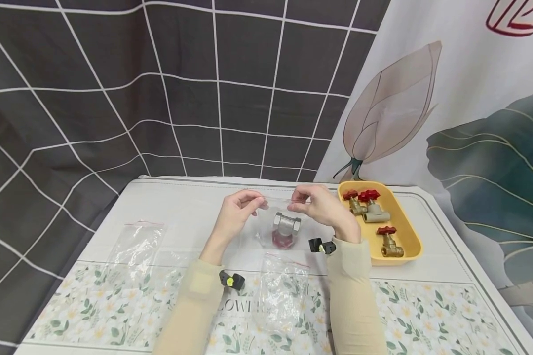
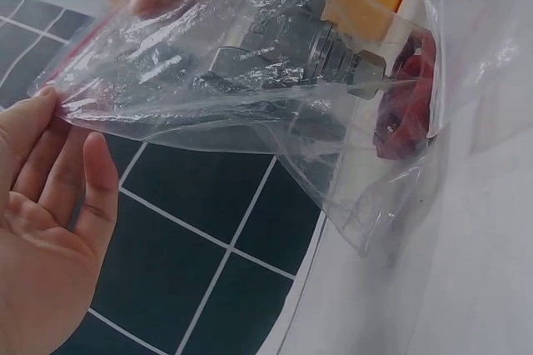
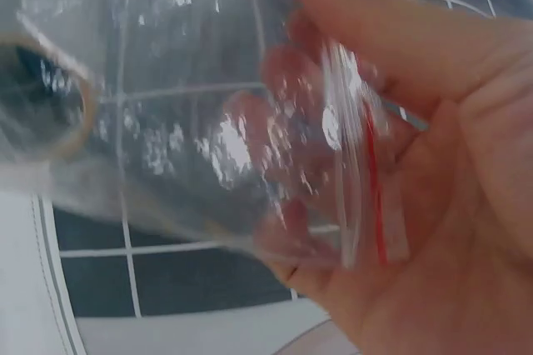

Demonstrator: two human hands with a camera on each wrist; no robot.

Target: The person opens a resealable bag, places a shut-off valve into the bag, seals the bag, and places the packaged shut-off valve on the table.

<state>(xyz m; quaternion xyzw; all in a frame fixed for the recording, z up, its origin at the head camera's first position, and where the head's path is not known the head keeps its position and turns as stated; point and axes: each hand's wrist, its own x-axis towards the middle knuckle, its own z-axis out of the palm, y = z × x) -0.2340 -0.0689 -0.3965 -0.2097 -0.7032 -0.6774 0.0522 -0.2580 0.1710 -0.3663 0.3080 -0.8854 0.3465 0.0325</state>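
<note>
A clear zip-lock bag with a red line along its mouth hangs upright between both hands. Inside it is a silvery valve, its red handwheel at the bottom of the bag. My left hand pinches one end of the bag's mouth between thumb and fingers. At the other end, my right hand pinches the mouth, its thumb in front and its fingers showing through the film in the right wrist view. In that view one round open end of the valve shows at the left.
A yellow tray at the right holds several valves with red handwheels. One empty zip-lock bag lies at the left of the table, another bag at the front middle. A dark gridded curtain hangs behind the table.
</note>
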